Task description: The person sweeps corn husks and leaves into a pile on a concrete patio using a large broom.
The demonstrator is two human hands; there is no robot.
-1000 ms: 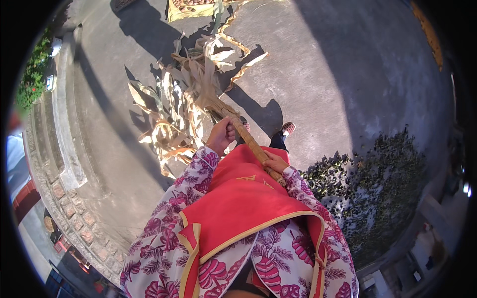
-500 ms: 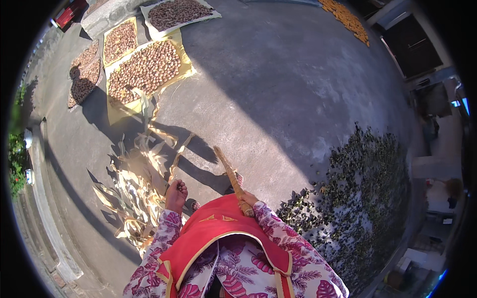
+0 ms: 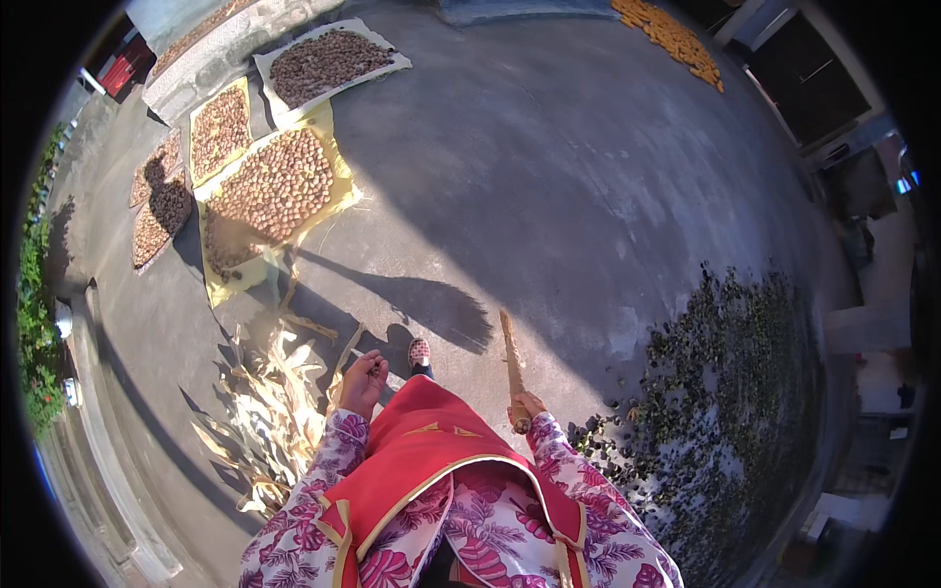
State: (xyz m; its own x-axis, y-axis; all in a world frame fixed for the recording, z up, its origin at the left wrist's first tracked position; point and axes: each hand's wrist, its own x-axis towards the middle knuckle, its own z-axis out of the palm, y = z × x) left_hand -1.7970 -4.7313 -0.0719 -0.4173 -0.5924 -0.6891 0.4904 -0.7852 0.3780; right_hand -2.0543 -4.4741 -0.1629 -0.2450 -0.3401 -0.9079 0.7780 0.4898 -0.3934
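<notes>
At the far left, a large yellow sheet (image 3: 343, 193) carries a broad layer of rounded brown pieces (image 3: 279, 186), with a smaller yellow sheet (image 3: 203, 174) of similar pieces behind it. A white sheet (image 3: 286, 118) (creased at its edges) bears a darker brown heap (image 3: 328, 69), and two brown patches (image 3: 160, 220) lie farther left, partly in shadow.

All of these rest on grey concrete ground (image 3: 549, 176), smooth but streaked and paler in spots, cut by a slanting line between sunlight and shade. Elongated orange pieces (image 3: 671, 44) are spread at the far right, close to a dark doorway (image 3: 809, 78). Small dark leaves (image 3: 720, 382) are scattered over the ground on the near right, while green plants (image 3: 37, 363) and a pale curb (image 3: 113, 470) line the left side.

Dry, papery husks (image 3: 279, 402), cream and curling, lie in a loose tangle at the near left. Just beside them is the person's left hand (image 3: 364, 382), its fingers curled in; a thin pale bit shows at the fingertips, but whether it is gripped cannot be told. The right hand (image 3: 530, 404) is closed around the near end of a tapered tan bundle (image 3: 511, 358), long and rough, which points away over the ground between the husks and the leaves. A red apron (image 3: 441, 421) with yellow trim covers a flower-and-leaf-patterned shirt (image 3: 578, 480).
</notes>
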